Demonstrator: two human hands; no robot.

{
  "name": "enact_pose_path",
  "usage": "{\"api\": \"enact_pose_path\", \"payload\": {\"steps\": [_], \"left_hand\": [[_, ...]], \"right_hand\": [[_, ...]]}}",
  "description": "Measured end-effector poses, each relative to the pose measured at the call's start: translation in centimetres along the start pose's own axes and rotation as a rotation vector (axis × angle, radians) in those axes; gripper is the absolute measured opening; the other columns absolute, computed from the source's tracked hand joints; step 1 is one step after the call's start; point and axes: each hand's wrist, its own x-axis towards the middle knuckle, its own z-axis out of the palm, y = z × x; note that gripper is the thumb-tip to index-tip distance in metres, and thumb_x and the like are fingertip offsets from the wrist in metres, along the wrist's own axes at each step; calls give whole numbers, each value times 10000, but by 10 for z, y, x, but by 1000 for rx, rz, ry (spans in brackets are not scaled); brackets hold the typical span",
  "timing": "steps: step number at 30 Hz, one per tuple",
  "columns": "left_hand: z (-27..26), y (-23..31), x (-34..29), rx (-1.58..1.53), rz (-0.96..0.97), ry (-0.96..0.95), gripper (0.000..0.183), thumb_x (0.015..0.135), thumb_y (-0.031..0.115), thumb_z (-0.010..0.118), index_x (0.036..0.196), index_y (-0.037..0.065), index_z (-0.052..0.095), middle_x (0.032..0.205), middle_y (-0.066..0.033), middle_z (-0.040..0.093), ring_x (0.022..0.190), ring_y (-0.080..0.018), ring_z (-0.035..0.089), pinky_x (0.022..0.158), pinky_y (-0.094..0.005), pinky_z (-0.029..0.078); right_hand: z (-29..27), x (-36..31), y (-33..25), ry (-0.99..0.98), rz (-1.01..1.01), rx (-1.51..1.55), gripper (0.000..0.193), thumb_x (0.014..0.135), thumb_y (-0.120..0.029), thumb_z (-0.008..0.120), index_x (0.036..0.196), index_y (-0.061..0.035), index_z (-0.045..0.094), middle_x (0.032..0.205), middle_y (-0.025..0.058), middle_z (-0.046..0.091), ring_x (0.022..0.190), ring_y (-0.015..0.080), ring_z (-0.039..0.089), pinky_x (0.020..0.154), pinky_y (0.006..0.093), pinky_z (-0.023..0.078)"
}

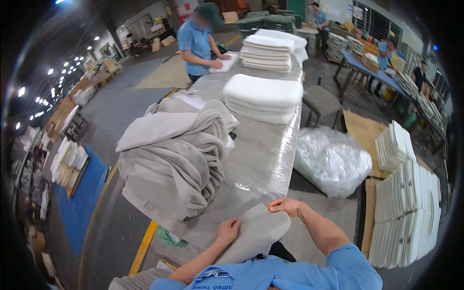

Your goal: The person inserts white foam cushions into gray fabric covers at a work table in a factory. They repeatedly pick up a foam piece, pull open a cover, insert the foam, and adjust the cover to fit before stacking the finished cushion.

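Grey cloth cover (pixel 263 224) lies at the near end of a long table (pixel 256 159), close against the person's body, one rounded end pointing to the right. The right hand (pixel 286 207) pinches its far edge between thumb and fingers. The left hand (pixel 228 231) rests at the cover's left side with its fingers curled in; whether it grips any cloth I cannot tell. Just to the left, a big heap of grey covers (pixel 169 166) slumps over the table's left edge, and a green bag (pixel 170 238) shows below it. Clear plastic film wraps the tabletop farther along, where a stack of white pads (pixel 263 92) sits toward the right edge, with another white stack (pixel 266 50) beyond it. At the far left side of the table, a co-worker (pixel 193 43) in a blue shirt has both hands on a white pad (pixel 223 64). Right of the table are a chair (pixel 321 99), a large clear plastic bag (pixel 333 159) and, nearer, tall rows of white pads (pixel 406 208). Off to the left, a blue sheet (pixel 82 203) covers part of the floor.
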Motion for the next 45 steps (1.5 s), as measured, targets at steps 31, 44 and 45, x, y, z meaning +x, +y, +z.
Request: {"api": "enact_pose_path", "payload": {"steps": [31,44,45], "left_hand": [[-11,-77,-12,366,-157,308,370,1066,353,533,966,25,671,791,-260,691,758,-491,668,670,-562,513],[-27,-101,-39,419,-68,347,326,999,364,660,863,75,602,765,-191,665,750,-429,661,641,-539,490],[-30,-101,-40,421,-55,319,341,989,382,671,867,71,605,797,-196,675,771,-424,667,646,-535,492]], "right_hand": [[36,104,-5,304,-372,-1494,298,973,-291,629,841,-27,668,839,194,685,803,420,687,706,531,542],[37,99,-4,242,-352,-1520,329,999,-291,612,830,-10,644,898,208,696,882,420,676,749,517,532],[37,97,-8,257,-306,-1516,345,1015,-313,594,866,-10,660,910,196,706,904,396,686,774,495,536]]}}
